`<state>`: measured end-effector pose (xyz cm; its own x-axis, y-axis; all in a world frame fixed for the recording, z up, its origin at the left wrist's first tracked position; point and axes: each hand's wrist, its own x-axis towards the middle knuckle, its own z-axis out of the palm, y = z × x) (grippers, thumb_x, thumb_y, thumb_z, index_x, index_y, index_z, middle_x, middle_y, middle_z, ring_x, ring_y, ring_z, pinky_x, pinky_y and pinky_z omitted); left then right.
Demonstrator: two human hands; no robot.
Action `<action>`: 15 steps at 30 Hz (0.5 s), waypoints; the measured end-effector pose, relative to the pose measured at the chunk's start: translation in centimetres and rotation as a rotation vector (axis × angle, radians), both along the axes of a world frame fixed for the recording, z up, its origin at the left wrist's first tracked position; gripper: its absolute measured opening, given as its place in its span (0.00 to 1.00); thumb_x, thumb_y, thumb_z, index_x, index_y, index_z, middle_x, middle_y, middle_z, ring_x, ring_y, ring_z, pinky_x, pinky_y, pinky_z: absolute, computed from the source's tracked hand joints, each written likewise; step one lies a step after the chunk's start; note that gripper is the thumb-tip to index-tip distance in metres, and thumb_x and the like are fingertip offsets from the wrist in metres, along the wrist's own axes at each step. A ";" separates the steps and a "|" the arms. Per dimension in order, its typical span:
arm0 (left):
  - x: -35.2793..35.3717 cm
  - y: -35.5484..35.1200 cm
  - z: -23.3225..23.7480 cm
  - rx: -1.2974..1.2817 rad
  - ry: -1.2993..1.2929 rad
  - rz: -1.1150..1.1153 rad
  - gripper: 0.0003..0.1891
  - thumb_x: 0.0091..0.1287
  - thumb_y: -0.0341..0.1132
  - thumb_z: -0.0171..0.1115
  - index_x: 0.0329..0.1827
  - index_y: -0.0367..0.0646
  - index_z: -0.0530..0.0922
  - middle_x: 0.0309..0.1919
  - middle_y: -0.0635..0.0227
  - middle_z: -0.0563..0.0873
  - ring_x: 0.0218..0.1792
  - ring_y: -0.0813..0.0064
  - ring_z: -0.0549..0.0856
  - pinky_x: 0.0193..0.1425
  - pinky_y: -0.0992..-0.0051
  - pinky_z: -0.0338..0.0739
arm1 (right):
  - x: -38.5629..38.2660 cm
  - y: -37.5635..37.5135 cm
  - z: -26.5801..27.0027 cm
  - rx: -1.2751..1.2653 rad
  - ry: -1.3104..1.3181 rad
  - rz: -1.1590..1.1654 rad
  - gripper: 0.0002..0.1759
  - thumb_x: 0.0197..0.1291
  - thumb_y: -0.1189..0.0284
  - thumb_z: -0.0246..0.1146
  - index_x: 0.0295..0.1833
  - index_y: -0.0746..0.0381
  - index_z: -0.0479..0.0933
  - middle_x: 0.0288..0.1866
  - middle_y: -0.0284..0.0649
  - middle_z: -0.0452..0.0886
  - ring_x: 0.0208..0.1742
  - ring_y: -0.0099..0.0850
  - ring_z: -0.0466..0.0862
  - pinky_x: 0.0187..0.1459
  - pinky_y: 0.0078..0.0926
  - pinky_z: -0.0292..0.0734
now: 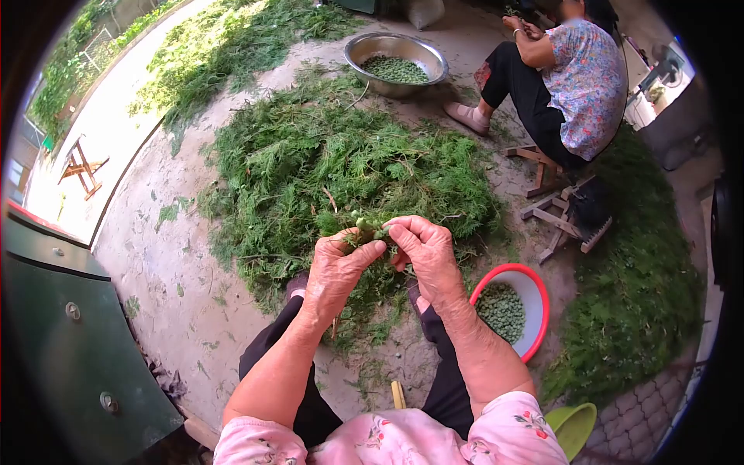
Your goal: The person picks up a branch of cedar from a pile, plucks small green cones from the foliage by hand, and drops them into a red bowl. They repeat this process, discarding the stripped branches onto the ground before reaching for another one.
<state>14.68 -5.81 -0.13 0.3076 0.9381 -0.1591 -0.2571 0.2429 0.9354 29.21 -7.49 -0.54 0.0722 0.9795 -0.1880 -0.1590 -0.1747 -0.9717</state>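
Observation:
My left hand (339, 267) is closed around an evergreen sprig (361, 226) bearing small pale-green cones, thumb pressed on its stem. Beside it, my right hand (425, 249) pinches the same sprig from the other side, thumb against fingers. What exactly lies between the right fingertips is partly hidden. Both hands are over the near edge of a large heap of cut evergreen branches (341, 167) on the ground. Right of my right forearm stands a white basin with a red rim (541, 298), holding many loose green cones (501, 311).
A wide metal basin (435, 66) with green cones stands beyond the heap. Another person (585, 85) sits at the upper right, hands raised. Wooden folding stools (554, 221), more branches (628, 287), a yellow-green container (575, 428) and a dark green metal panel (74, 349) surround me.

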 end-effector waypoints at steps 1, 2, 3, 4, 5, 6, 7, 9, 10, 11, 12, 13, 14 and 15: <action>0.0 0.0 -0.1 0.000 0.002 0.005 0.08 0.59 0.27 0.64 0.40 0.37 0.81 0.31 0.75 0.83 0.32 0.87 0.78 0.38 0.84 0.73 | 0.0 0.1 -0.2 -0.016 0.005 -0.033 0.09 0.62 0.67 0.60 0.40 0.61 0.78 0.25 0.27 0.77 0.21 0.13 0.73 0.21 0.10 0.68; 0.0 -0.1 -0.2 -0.016 -0.018 -0.001 0.08 0.59 0.27 0.64 0.40 0.37 0.81 0.31 0.75 0.83 0.32 0.87 0.78 0.38 0.83 0.73 | 0.0 0.1 -0.3 -0.008 -0.027 -0.027 0.09 0.62 0.67 0.60 0.39 0.61 0.78 0.24 0.26 0.76 0.21 0.13 0.73 0.20 0.11 0.68; 0.0 -0.1 -0.3 -0.031 -0.039 -0.006 0.08 0.59 0.27 0.64 0.41 0.37 0.81 0.32 0.75 0.83 0.32 0.87 0.78 0.38 0.83 0.73 | -0.1 0.0 -0.3 -0.008 -0.025 -0.021 0.09 0.62 0.67 0.60 0.39 0.61 0.78 0.24 0.26 0.76 0.21 0.13 0.73 0.20 0.11 0.68; -0.1 -0.1 -0.3 -0.031 -0.037 -0.001 0.08 0.59 0.27 0.64 0.41 0.37 0.81 0.32 0.75 0.83 0.32 0.87 0.78 0.38 0.83 0.73 | -0.2 0.0 -0.3 0.030 -0.092 -0.021 0.09 0.63 0.66 0.59 0.39 0.60 0.78 0.24 0.26 0.75 0.20 0.13 0.72 0.20 0.11 0.67; -0.1 -0.2 -0.3 -0.048 -0.045 -0.008 0.08 0.59 0.27 0.64 0.40 0.37 0.81 0.32 0.75 0.83 0.32 0.86 0.78 0.39 0.83 0.73 | -0.2 0.0 -0.2 0.068 -0.160 -0.023 0.09 0.63 0.65 0.59 0.38 0.60 0.77 0.24 0.26 0.75 0.20 0.14 0.72 0.19 0.11 0.67; -0.1 -0.2 -0.2 -0.065 -0.054 -0.017 0.07 0.59 0.27 0.64 0.40 0.37 0.81 0.32 0.74 0.83 0.32 0.86 0.78 0.39 0.82 0.73 | -0.3 -0.1 -0.3 0.069 -0.160 -0.021 0.09 0.63 0.65 0.59 0.38 0.60 0.77 0.24 0.26 0.75 0.20 0.14 0.72 0.19 0.11 0.67; -0.1 -0.2 -0.2 -0.082 -0.062 -0.026 0.07 0.59 0.27 0.63 0.39 0.37 0.81 0.32 0.74 0.83 0.32 0.86 0.78 0.39 0.82 0.73 | -0.3 -0.2 -0.4 0.035 -0.071 -0.016 0.10 0.64 0.65 0.58 0.39 0.60 0.76 0.25 0.27 0.75 0.20 0.15 0.72 0.20 0.13 0.67; -0.3 0.0 0.0 -0.086 -0.061 -0.031 0.07 0.59 0.27 0.63 0.39 0.37 0.81 0.32 0.74 0.83 0.32 0.85 0.78 0.40 0.82 0.73 | -0.2 -0.2 -0.7 0.001 0.018 -0.010 0.10 0.65 0.65 0.57 0.39 0.61 0.75 0.26 0.28 0.75 0.21 0.16 0.73 0.20 0.14 0.67; -0.4 0.0 0.1 -0.089 -0.059 -0.037 0.07 0.58 0.27 0.64 0.38 0.37 0.81 0.31 0.74 0.83 0.32 0.85 0.78 0.40 0.81 0.73 | 0.0 -0.2 -1.0 -0.085 0.290 0.005 0.10 0.65 0.65 0.55 0.40 0.61 0.75 0.28 0.29 0.75 0.22 0.17 0.73 0.21 0.15 0.68; -0.4 0.0 0.4 -0.089 -0.058 -0.037 0.07 0.58 0.27 0.64 0.38 0.37 0.81 0.31 0.74 0.83 0.32 0.85 0.78 0.40 0.81 0.73 | 0.2 -0.2 -1.2 -0.172 0.561 0.020 0.10 0.66 0.65 0.54 0.41 0.61 0.74 0.30 0.30 0.76 0.23 0.18 0.74 0.21 0.17 0.68; -0.2 -0.2 0.7 -0.083 -0.085 -0.046 0.06 0.58 0.27 0.64 0.38 0.37 0.81 0.30 0.74 0.83 0.32 0.85 0.78 0.40 0.81 0.73 | 0.2 -0.1 -1.2 -0.151 0.590 0.046 0.09 0.65 0.67 0.54 0.41 0.62 0.73 0.32 0.33 0.77 0.25 0.21 0.76 0.22 0.19 0.68; -0.2 -0.2 0.8 -0.077 -0.112 -0.057 0.06 0.58 0.27 0.64 0.37 0.37 0.81 0.30 0.73 0.83 0.32 0.84 0.78 0.40 0.81 0.73 | 0.3 -0.1 -0.9 -0.151 0.590 0.047 0.09 0.65 0.67 0.54 0.41 0.62 0.73 0.32 0.33 0.77 0.25 0.21 0.76 0.22 0.19 0.68; -0.3 -0.1 0.6 -0.076 -0.112 -0.055 0.06 0.58 0.27 0.64 0.37 0.37 0.81 0.30 0.73 0.83 0.32 0.84 0.78 0.40 0.81 0.73 | 0.4 0.0 -0.4 -0.121 0.593 0.035 0.08 0.64 0.68 0.55 0.41 0.62 0.72 0.33 0.34 0.77 0.26 0.22 0.76 0.22 0.19 0.69; -0.5 0.1 0.1 -0.042 -0.040 -0.008 0.06 0.58 0.28 0.65 0.37 0.37 0.81 0.29 0.73 0.83 0.31 0.84 0.78 0.40 0.81 0.73 | 0.5 0.1 0.2 -0.092 0.596 0.023 0.07 0.63 0.70 0.55 0.41 0.63 0.72 0.33 0.35 0.77 0.27 0.23 0.77 0.22 0.19 0.69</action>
<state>14.20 -5.70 -0.02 0.3215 0.9285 -0.1860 -0.2916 0.2839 0.9134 29.66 -7.36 -0.31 -0.0926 0.9573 -0.2737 -0.6667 -0.2638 -0.6971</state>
